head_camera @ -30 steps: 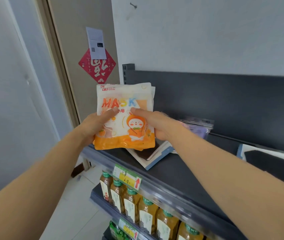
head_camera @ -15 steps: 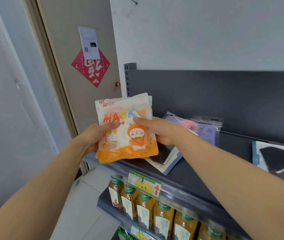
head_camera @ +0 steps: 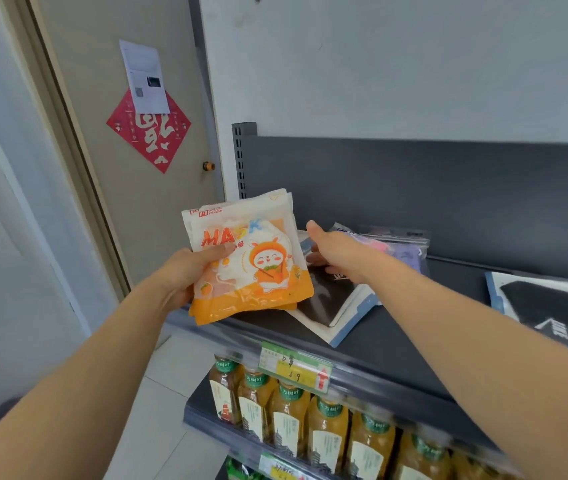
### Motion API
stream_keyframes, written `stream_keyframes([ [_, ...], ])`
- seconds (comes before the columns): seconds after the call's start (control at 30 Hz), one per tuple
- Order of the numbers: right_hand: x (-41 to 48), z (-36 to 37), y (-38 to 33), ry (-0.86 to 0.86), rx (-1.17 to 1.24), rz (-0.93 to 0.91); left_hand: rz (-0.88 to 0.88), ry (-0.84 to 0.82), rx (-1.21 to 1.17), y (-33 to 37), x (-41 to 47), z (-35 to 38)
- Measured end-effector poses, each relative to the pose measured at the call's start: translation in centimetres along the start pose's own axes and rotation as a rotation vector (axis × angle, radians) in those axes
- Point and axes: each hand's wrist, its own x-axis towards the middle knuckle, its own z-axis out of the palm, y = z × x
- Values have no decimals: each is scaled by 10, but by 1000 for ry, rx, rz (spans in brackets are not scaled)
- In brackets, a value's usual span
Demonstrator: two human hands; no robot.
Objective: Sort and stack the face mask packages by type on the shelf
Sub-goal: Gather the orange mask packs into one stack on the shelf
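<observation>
One camera on the head looks forward and down, close over both arms, at the shelf [head_camera: 397, 344].

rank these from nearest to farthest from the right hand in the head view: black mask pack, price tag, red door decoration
1. black mask pack, on the shelf right under the right hand
2. price tag, on the shelf's front edge, below the hand
3. red door decoration, on the door, far up-left

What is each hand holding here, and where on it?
Left hand grips the orange mask packages by their left edge. Right hand holds nothing, reaching over the black-mask package on the shelf.
</observation>
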Motion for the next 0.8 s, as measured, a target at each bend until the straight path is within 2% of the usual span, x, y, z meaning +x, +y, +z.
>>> stream_keyframes([
  [0.17, -6, -24, 3, 72, -325, -75, 5, -11, -24, -1, 4, -5],
  [0.3, -2, -16, 5, 127, -671, -214, -8, -10, -12, -1, 5, -10],
  [0.4, 0, -3, 8, -55, -795, -229, -6, -8, 3, 0, 4, -17],
  [0.47, -4, -4, 10, -162, -958, -210, -8, 3, 3, 1, 4, -23],
  [0.6, -5, -26, 6, -188, -1074, -71, -8, 19, -28, 1, 2, -25],
  [0.7, 4, -37, 4, -116, -1236, 13, -13, 22, -22, 3, 0, -19],
  [0.8, 7, -32, 4, 99, -1214, 7, -17, 34, -21, 4, 0, -15],
])
